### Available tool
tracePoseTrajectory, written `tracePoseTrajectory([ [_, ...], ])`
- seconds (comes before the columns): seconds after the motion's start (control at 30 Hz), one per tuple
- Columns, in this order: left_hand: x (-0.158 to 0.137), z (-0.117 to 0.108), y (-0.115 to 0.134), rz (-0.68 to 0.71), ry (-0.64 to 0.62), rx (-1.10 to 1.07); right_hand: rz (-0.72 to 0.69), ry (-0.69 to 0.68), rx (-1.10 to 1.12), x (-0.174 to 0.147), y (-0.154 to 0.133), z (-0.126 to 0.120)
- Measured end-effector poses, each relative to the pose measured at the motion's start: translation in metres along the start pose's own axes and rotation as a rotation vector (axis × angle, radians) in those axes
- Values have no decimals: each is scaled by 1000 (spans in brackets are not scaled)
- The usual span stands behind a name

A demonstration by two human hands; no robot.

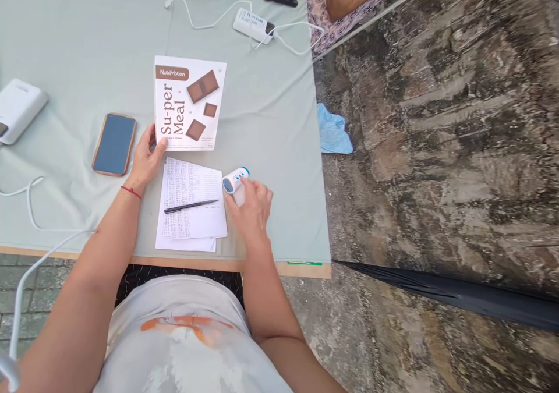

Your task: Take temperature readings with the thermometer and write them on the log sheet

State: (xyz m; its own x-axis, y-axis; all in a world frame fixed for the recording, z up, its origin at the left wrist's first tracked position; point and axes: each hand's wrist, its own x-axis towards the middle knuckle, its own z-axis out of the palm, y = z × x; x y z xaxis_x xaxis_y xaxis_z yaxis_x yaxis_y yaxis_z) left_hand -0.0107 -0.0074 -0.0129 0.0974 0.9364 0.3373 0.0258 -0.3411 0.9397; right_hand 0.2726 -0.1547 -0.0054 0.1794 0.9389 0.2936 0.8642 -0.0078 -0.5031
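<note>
White box [189,103] touched by open left hand [147,159], right hand [252,205] gripping one scanner [234,180], one pen [191,206]

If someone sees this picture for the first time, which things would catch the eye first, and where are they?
Most striking is the white Su-per Meal box with brown squares, lying mid-table, its lower left corner touched by the left hand. Just below it lie printed sheets with a black pen across them, and at their right the right hand grips a small white and blue device. Left of the box lies a phone, face up.
</note>
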Motion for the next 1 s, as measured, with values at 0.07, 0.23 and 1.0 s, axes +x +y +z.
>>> tracePoseTrajectory([
  [0.07, 0, 0, 1, -2, -6, -5, 101, -44, -41, 7, 18, -3],
  [0.23, -1, -2, 4, 5, -23, 12, 321, -212, 156, 17, 20, -3],
  [1.0, 2, -3, -2, 51, -54, 90, 429, -310, 1108, 69, -95, 42],
])
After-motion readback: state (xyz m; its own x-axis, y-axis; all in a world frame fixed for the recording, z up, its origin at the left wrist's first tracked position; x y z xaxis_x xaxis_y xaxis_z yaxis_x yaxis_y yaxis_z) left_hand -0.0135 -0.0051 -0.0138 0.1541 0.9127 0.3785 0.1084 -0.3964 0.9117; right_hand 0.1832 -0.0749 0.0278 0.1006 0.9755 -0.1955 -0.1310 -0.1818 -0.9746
